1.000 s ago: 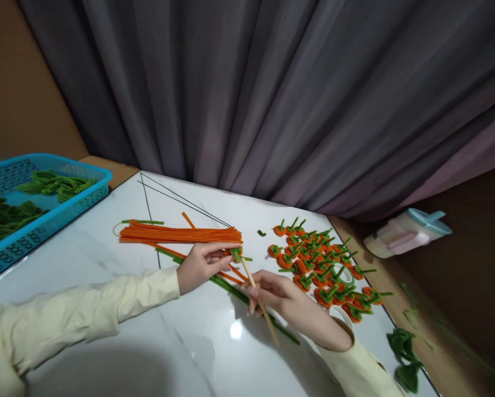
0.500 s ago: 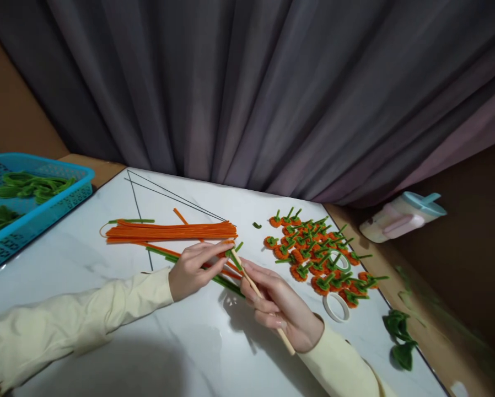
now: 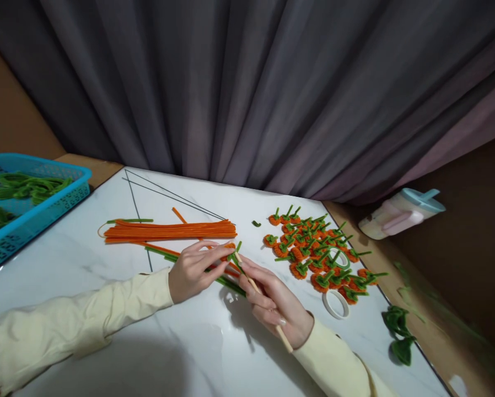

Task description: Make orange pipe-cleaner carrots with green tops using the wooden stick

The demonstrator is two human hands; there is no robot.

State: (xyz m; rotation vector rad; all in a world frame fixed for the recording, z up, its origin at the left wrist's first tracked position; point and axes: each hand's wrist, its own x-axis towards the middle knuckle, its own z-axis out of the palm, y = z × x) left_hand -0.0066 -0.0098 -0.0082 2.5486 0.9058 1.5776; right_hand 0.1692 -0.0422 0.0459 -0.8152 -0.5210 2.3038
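At the bottom of the frame, two pale yellow sleeves (image 3: 94,314) come in over the white worktop (image 3: 214,344). The right hand (image 3: 272,300), a little below the centre, has its grip closed around a thin wooden stick (image 3: 284,337), which slants up to the left. Near the right edge below, two dark green leaf shapes (image 3: 402,351) lie on the worktop.

The left hand (image 3: 193,273) is just beside the right one, and its grip is clamped on a small orange piece (image 3: 228,251) with green on it, near the centre of the frame. The tip of the stick is at this green part; whether it touches is hard to tell, because the fingers cover much of it.

Under the hands run loose green strips (image 3: 231,285), and behind them lies a bundle of orange strips (image 3: 171,231). Right of centre, a white ring (image 3: 329,310) lies in front of a crowd of orange pieces with green stems (image 3: 300,269).

Farther, a blue basket (image 3: 68,199) with green leaves (image 3: 44,187) is at the left edge, a lidded cup (image 3: 390,218) is at the right, and a grey curtain (image 3: 214,82) fills the top.
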